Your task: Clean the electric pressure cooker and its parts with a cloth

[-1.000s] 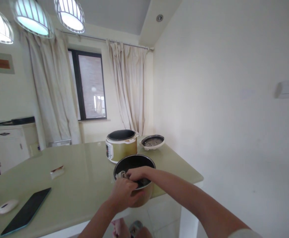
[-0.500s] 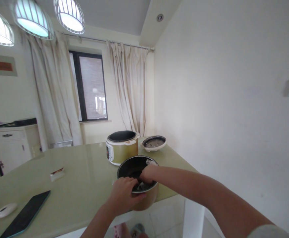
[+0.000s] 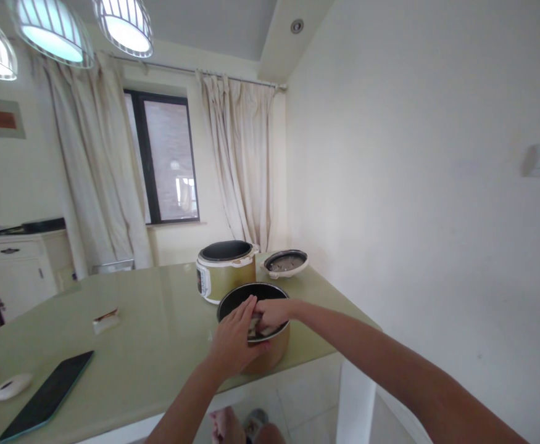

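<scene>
A dark-lined inner pot with a gold-brown outside sits at the table's front edge. My left hand grips its near left rim, fingers over the edge and thumb along the outside. Inside the pot, my right hand is closed on a crumpled whitish cloth against the inner wall; its fingertips are partly hidden. Just behind stands the green and white electric cooker body, its top uncovered. The cooker lid lies to its right, underside up.
The pale green table carries a dark tablet-like slab, a white rounded object and a small white packet on the left. A bare wall rises on the right. Lamps hang overhead.
My right hand has shifted with the cloth from the pot's right inner side toward the near left side. My left hand's fingers now reach further over the rim. The view has tilted slightly.
</scene>
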A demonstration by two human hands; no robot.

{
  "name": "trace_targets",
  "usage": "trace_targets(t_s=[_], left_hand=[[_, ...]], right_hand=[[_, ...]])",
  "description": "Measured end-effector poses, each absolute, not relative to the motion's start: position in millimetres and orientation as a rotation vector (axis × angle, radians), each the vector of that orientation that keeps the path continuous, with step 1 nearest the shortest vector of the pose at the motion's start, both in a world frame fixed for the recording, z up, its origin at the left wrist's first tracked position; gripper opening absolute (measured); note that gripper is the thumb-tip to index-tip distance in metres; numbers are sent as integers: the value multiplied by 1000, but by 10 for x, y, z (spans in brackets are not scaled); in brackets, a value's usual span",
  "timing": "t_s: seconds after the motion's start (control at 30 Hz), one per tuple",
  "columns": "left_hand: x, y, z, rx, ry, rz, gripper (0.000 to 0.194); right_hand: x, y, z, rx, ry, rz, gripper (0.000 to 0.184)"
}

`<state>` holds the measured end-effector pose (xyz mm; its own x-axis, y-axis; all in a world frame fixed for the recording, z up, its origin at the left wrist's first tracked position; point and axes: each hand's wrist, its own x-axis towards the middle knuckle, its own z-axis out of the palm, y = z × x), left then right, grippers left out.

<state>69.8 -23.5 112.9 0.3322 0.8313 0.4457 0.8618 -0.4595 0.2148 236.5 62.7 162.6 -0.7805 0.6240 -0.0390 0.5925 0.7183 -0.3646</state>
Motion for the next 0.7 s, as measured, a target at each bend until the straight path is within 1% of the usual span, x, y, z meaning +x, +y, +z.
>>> trace_targets(t_s=[0.1, 0.2, 0.3, 0.37, 0.43, 0.47, 0.53, 0.57, 0.6, 0.7], left_hand=[[711, -266, 1200, -2527, -1619, -791, 109], [743, -275, 1269, -2541, -1693, -733, 116], [777, -272, 1307, -2523, -1745, -618, 114], [786, -277, 1316, -2531, -1742, -537, 106], [780, -288, 1322, -2554, -1732, -489, 95], [775, -293, 1326, -2565, -1732, -468, 86], [771, -295, 1335, -2556, -1760, -402, 60], [777, -290, 1339, -2533, -1783, -368, 50], [790, -283, 1342, -2506, -1806, -340, 48], [871, -251, 1339, -2444, -1844, -361, 47]], right_hand=[[2694, 603, 1805, -934, -2765, 539, 42], [2980, 565, 1899, -1009, -2522, 472, 42], [3149, 539, 1861, -1078, -2212, 286, 48], [3230, 534, 1796, -1007, -2050, 142, 54], [3334, 543, 1746, -964, -1867, 22, 56], [3405, 555, 1736, -969, -1761, -25, 55], [3579, 596, 1739, -1013, -1556, -76, 53], [3670, 623, 1742, -1042, -1477, -70, 52], [3752, 651, 1733, -1073, -1420, -32, 50], [3857, 710, 1561, -1154, -1314, 241, 42]])
